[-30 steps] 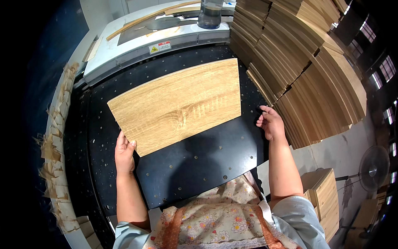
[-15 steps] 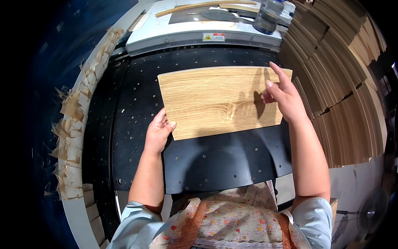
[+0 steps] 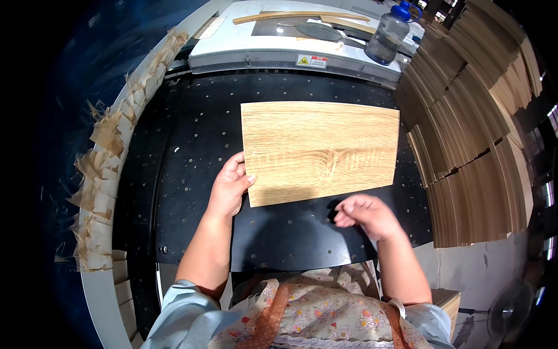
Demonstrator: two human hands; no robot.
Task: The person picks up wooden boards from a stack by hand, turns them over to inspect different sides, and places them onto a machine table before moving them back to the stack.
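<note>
A rectangular board with a light wood-grain face is tilted up over a black work table. My left hand grips its left edge, thumb on the face and the other fingers mostly hidden behind. Just below the board's lower right edge is my right hand, apart from it. Its fingers are curled in loosely toward the thumb, and nothing shows in them.
Beyond the table stands a white machine top, with a blue-lidded water bottle and thin wood strips on it. Tall stacks of boards line the right side. Along the left runs a rail with torn brown tape.
My right hand has dropped from in front of the board's upper right to below its lower edge, its pointing finger now curled. My left hand still holds the board, which has shifted slightly.
</note>
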